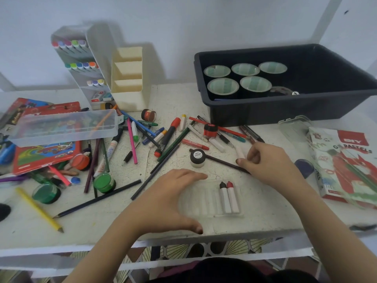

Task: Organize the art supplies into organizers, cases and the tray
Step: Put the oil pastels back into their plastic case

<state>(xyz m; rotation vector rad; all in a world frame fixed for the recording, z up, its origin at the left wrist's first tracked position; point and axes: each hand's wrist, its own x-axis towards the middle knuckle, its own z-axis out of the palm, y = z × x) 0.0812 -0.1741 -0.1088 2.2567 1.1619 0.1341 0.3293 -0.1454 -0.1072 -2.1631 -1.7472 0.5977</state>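
A clear plastic pastel tray [204, 198] lies at the table's front middle with two oil pastels [228, 197] in its right slots, one black-tipped, one red-tipped. My left hand [167, 199] cups the tray's left side, thumb at its near edge, fingers spread. My right hand [269, 160] is just beyond the tray, fingers curled on a white pastel [240, 152]. Loose pens, pencils and pastels [163, 137] litter the table's middle. A black poster paint pot [197, 158] stands between my hands.
A dark tray [306, 108] with several tape rolls sits back right. White marker organizer [81, 64] and cream organizer [128, 78] stand at the back. A clear case [65, 127] rests on red boxes at left. The oil pastels box [346, 162] lies at right.
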